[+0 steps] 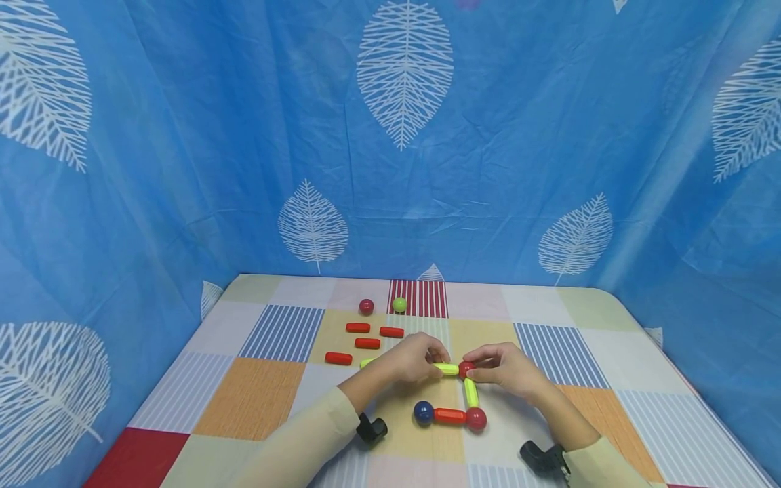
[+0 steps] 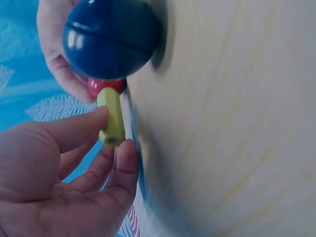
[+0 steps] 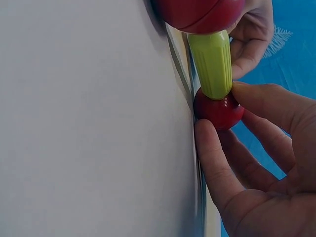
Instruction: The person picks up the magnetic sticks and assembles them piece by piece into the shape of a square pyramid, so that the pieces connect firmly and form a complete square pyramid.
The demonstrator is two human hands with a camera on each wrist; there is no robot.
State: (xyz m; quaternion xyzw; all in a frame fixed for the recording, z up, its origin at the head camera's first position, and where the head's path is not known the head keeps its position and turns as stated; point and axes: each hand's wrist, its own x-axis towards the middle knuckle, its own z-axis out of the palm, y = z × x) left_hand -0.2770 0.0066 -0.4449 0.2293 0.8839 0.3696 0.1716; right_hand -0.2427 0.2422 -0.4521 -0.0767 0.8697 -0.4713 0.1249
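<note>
Between thumb and fingers, my left hand (image 1: 416, 358) pinches a yellow-green rod (image 2: 112, 118), its near end showing in the left wrist view. The rod's other end meets a red ball (image 1: 466, 369), which my right hand (image 1: 508, 369) grips with its fingertips. From that ball a second yellow-green rod (image 3: 211, 64) runs toward the person to a nearer red ball (image 1: 476, 419). A red rod (image 1: 450, 416) links the nearer ball to a dark blue ball (image 1: 424, 412) on its left. Together these pieces form three sides of a square on the table.
Several loose red rods (image 1: 367, 343) lie on the patchwork tablecloth (image 1: 256, 400) beyond the left hand. Farther back sit a red ball (image 1: 366, 307) and a green ball (image 1: 399, 305). Another yellow-green rod (image 1: 365, 363) is partly hidden by the left forearm. Blue leaf-print curtains (image 1: 488, 169) surround the table.
</note>
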